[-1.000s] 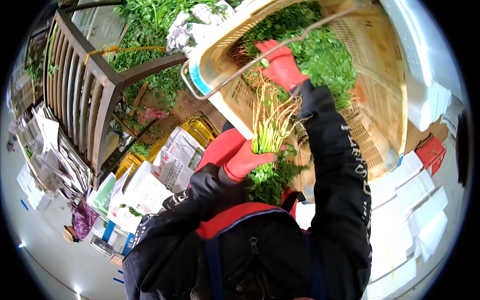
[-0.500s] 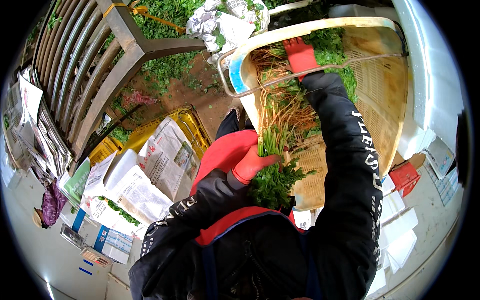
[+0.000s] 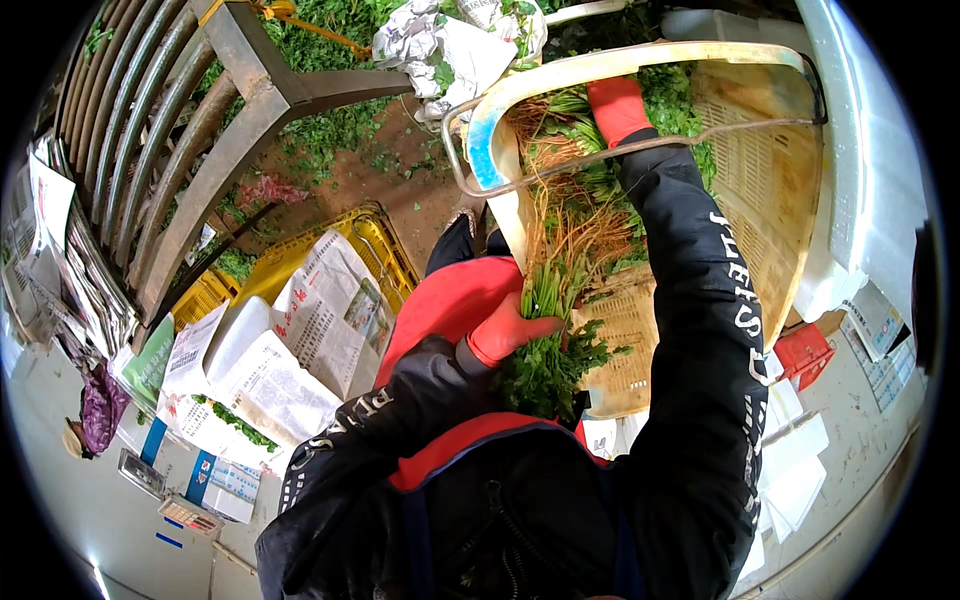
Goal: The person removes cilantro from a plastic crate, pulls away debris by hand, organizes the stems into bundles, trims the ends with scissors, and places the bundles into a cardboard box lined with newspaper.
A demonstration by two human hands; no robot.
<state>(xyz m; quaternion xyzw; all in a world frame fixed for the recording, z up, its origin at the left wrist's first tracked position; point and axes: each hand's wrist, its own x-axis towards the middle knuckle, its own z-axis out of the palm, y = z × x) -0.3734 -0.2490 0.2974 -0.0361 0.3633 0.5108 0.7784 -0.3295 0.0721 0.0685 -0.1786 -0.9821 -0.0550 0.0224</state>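
My left hand point(image 3: 508, 332), in a red glove, is closed round the green stalks of a bunch of leafy greens point(image 3: 548, 375). The bunch's leaves hang toward me, and its thin brown roots point away, over the near left part of a large cream plastic basket point(image 3: 815, 230). In the far part of the basket, my right hand point(image 3: 615, 105), also red-gloved, reaches down among more leafy greens point(image 3: 672, 98). Its fingers are hidden there, so what they grip cannot be made out. Tangled brown roots point(image 3: 575, 200) lie between the two hands.
A wire handle point(image 3: 590, 158) crosses the basket beneath my right forearm. To the left stand a metal frame with curved bars point(image 3: 262, 90) and a yellow crate point(image 3: 385, 235) lined with newspaper point(image 3: 335, 305). Loose greens point(image 3: 330, 150) litter the brown ground; a red box point(image 3: 805, 355) sits at right.
My right hand has shifted slightly right, its fingers sinking out of sight among the greens. Green stalks now show beside it. My left hand keeps its grip on the bunch.
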